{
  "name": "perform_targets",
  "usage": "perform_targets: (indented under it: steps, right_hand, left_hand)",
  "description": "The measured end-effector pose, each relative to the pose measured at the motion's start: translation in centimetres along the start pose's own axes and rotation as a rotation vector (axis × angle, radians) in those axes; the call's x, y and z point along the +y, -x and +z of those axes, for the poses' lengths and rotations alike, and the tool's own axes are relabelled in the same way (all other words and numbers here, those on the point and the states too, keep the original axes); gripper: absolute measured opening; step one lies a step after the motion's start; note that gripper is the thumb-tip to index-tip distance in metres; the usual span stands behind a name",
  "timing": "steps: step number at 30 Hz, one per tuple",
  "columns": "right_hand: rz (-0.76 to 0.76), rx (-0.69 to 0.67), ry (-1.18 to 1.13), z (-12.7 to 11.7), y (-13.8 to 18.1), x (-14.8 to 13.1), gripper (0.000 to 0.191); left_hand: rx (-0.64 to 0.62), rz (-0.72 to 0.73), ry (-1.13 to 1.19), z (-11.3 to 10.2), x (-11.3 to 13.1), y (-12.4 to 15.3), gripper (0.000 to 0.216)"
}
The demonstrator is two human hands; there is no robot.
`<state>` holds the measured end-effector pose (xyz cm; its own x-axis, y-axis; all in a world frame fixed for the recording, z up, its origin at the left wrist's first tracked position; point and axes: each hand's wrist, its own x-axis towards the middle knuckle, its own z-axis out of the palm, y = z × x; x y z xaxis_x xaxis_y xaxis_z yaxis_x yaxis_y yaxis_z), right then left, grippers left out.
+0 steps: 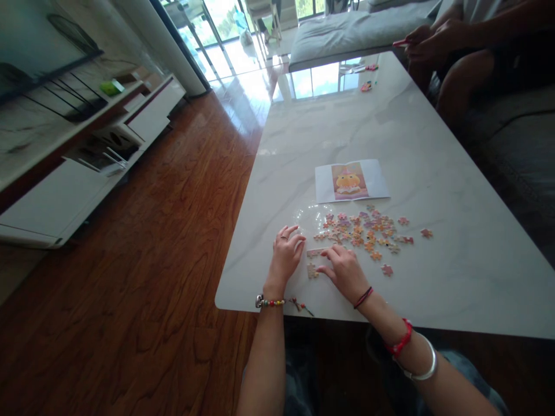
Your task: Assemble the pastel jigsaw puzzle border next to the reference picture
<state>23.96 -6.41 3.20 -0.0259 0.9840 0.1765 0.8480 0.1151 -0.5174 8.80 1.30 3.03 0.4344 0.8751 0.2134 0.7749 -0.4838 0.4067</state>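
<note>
Resting on the white marbled table [295, 130], my left hand [286, 254] has loosely curved fingers with gaps between them and nothing visible in them. It lies just left of a short strip of jigsaw pieces [313, 253]. My right hand [346, 270] is over the strip's right end, thumb and index finger spread apart; its fingertips partly cover that end. A pale jigsaw piece [311, 270] lies below the strip, close to the right thumb tip. Beyond both hands spreads a heap of loose orange, pink and purple jigsaw pieces [368, 230].
Behind the heap is a paper sheet [323, 182] with a printed picture. A beaded string [300, 306] lies by the near edge. Small pink items [366, 86] are at the far end. At right sits a person holding a phone [401, 43]. A low cabinet [56, 202] stands left.
</note>
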Motion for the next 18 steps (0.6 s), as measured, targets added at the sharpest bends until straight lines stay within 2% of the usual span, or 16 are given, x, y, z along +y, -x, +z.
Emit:
perform_targets:
  steps: [5, 8, 14, 16, 18]
  right_hand:
    - [0.178, 0.256, -0.086, -3.2, -1.4, 5.8, 0.022]
    - [0.231, 0.357, -0.078, -4.7, -1.5, 8.7, 0.025]
    - [0.274, 0.382, -0.072, -5.3, -0.8, 11.5, 0.029]
    - [0.297, 0.390, -0.063, -5.4, -0.6, 12.2, 0.029]
    - [0.335, 0.410, -0.044, -5.7, -0.5, 12.9, 0.029]
  left_hand:
    - [0.055, 0.018, 0.020, 0.3, 0.4, -0.4, 0.015]
    - [0.017, 0.034, 0.038, 0.0, 0.5, -0.5, 0.015]
    - [-0.237, 0.080, 0.085, -1.5, 0.0, 0.2, 0.016]
    - [-0.277, 0.080, 0.085, -1.7, -0.1, 0.3, 0.016]
    - [-0.261, 0.073, 0.081, -1.6, -0.1, 0.2, 0.013]
